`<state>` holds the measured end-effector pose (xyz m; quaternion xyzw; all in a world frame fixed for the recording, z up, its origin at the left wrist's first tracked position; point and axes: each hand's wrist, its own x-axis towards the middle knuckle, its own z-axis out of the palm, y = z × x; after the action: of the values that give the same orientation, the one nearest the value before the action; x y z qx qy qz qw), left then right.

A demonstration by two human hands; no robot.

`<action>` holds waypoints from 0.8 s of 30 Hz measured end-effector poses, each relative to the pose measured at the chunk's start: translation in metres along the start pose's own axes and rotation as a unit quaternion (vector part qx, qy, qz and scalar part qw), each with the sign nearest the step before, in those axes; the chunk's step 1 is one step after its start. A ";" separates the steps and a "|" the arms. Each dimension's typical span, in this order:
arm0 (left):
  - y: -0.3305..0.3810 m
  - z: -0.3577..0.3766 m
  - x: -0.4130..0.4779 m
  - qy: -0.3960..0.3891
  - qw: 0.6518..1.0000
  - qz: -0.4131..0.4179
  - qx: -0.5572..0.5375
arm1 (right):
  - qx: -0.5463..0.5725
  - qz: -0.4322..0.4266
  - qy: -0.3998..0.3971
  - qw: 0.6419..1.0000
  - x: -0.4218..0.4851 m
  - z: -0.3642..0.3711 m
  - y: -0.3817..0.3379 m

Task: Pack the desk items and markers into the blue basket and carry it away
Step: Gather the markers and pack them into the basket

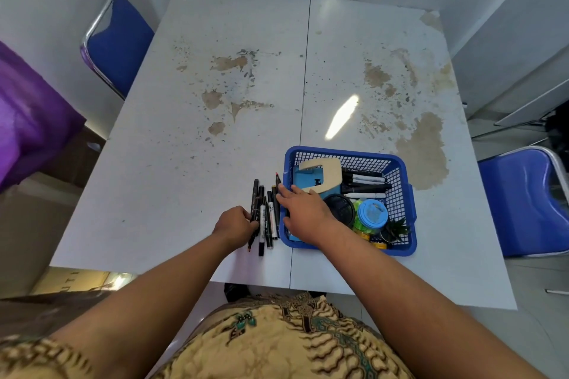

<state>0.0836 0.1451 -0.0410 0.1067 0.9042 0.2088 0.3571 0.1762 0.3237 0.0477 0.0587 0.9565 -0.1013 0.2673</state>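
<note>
loose markers beside basket, both hands on site

one blue basket (400, 194), lower right of centre on table (184, 148). loose markers (269, 218) just left of it: about seven, overlapping. about five basket markers (366, 186) inside. left hand (235, 223): fingers curled round the loose markers. right hand (303, 212): fingers straight, spread over the basket's left rim.

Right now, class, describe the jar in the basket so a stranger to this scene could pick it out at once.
Find the white table, then the blue basket near its front edge. In the basket's near right part, beside a round black item, sits a green jar; it alone has a light-blue lid.
</note>
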 end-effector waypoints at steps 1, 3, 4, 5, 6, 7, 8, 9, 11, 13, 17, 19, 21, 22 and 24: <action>0.000 -0.001 0.000 -0.005 1.000 0.003 -0.002 | 0.003 -0.001 0.000 1.000 0.000 0.000 0.001; -0.001 -0.003 -0.001 -0.014 1.000 0.009 -0.017 | 0.007 -0.003 -0.001 1.000 0.000 -0.001 0.002; -0.002 -0.004 -0.001 -0.018 0.999 0.012 -0.028 | 0.007 -0.003 -0.003 1.000 0.000 -0.001 0.002; -0.004 -0.006 -0.001 -0.020 0.999 0.015 -0.041 | 0.009 -0.004 -0.002 1.000 0.000 0.000 0.002; -0.005 -0.009 -0.002 -0.019 0.998 0.018 -0.056 | 0.011 -0.004 -0.001 1.000 0.001 0.001 0.003; -0.006 -0.012 -0.004 -0.015 0.997 0.021 -0.073 | 0.013 -0.006 0.001 1.000 0.001 0.000 0.003; -0.006 -0.014 -0.006 -0.009 0.996 0.025 -0.091 | 0.017 -0.006 0.004 1.000 0.001 0.000 0.004; -0.004 -0.018 -0.009 -0.002 0.993 0.032 -0.112 | 0.030 -0.009 0.014 0.999 0.000 -0.001 0.005; 0.004 -0.026 -0.019 0.008 0.987 0.059 -0.150 | 0.091 -0.005 0.052 0.994 -0.002 -0.002 0.008; 0.018 -0.034 -0.031 0.008 0.980 0.098 -0.175 | 0.199 0.022 0.117 0.973 -0.004 -0.001 0.008; 0.054 -0.043 -0.049 0.007 0.966 0.166 -0.196 | 0.441 0.098 0.167 0.877 -0.008 -0.006 0.004; 0.073 -0.043 -0.052 0.009 0.963 0.197 -0.183 | 0.502 0.108 0.165 0.842 -0.008 -0.009 0.007; 0.089 -0.040 -0.054 0.012 0.959 0.224 -0.175 | 0.544 0.120 0.182 0.810 -0.008 -0.010 0.015; 0.094 -0.039 -0.054 0.013 0.957 0.236 -0.170 | 0.563 0.129 0.193 0.793 -0.009 -0.010 0.020; 0.103 -0.034 -0.051 0.034 0.955 0.263 -0.129 | 0.596 0.145 0.224 0.758 -0.013 -0.012 0.034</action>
<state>0.1014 0.2094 0.0586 0.2867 0.8211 0.4138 0.2689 0.1863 0.3583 0.0591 0.3653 0.7154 -0.5947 -0.0317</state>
